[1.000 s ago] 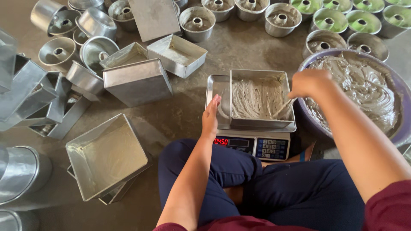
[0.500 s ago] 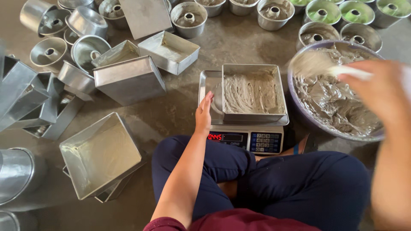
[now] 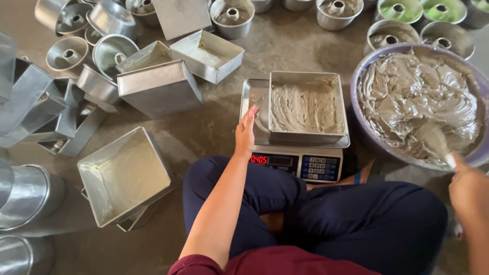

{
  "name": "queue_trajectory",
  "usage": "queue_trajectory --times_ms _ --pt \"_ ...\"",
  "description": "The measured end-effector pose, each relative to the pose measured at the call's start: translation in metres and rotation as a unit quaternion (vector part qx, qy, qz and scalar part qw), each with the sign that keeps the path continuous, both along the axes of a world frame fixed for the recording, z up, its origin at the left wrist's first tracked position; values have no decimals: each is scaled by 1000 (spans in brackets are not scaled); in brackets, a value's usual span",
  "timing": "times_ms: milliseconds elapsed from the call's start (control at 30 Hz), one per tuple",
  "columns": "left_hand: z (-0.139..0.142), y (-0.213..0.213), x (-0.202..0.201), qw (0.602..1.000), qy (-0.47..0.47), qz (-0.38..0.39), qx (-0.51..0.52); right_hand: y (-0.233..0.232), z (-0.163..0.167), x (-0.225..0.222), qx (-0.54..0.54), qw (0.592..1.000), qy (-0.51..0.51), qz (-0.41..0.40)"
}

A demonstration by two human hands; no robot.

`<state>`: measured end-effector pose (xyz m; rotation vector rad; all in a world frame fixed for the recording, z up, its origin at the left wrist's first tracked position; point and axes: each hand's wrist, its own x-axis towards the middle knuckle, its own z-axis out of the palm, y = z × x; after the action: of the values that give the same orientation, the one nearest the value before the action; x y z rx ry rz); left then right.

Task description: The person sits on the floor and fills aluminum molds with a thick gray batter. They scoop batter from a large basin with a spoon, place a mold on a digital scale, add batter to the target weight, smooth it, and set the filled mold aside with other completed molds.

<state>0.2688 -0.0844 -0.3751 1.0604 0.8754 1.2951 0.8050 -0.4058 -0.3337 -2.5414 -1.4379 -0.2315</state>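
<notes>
Head view, our left hand [image 3: 246, 133]: open and flat, fingers together, resting against the left edge of the scale tray [image 3: 252, 109]; it clasps nothing.
Head view, our right hand [image 3: 471, 191]: closed round the handle of a spatula [image 3: 435, 142] at the lower right of the frame; the blade is buried in batter.
Square pan [image 3: 307, 108]: just right of our left hand, standing on the digital scale [image 3: 298, 163], which sits in front of our crossed legs.
Pan contents: a shallow spread of grey batter across the floor of the pan, walls mostly bare.
Handling, as we judge it: thin stiff metal, light by itself, heavier once loaded; the batter is soft and will slump if tipped. We would take it by two opposite rims and keep it level, as the walls may be slick.
Large bowl [image 3: 356, 84]: purple rim, directly ahead of our right hand, holding a thick swirled mass of the same grey batter.
Empty square pans [image 3: 125, 175]: left of our left hand, on the floor, some stacked.
Ring moulds [image 3: 232, 15]: far beyond both hands; several hold batter, two at upper right hold green.
</notes>
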Motion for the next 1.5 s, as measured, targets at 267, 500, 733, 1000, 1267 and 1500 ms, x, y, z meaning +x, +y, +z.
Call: queue_trajectory --times_ms 267,500,733,1000,1267,1500 --pt "-5 -3 -1 1000 16 4 7 1 -4 -4 -11 1000 -16 24" --pt "18 -9 12 999 53 -10 9 0 15 -17 -67 998 -1 -12" --pt "62 9 32 937 348 0 26 113 60 -89 284 851 439 38" --pt "58 64 37 831 547 -103 -24 271 102 -203 226 509 830 22" --pt "49 94 19 838 536 -76 62 296 111 -225 255 482 835 73" --pt "84 258 45 839 531 -36 115 313 123 -212 315 484 812 80"
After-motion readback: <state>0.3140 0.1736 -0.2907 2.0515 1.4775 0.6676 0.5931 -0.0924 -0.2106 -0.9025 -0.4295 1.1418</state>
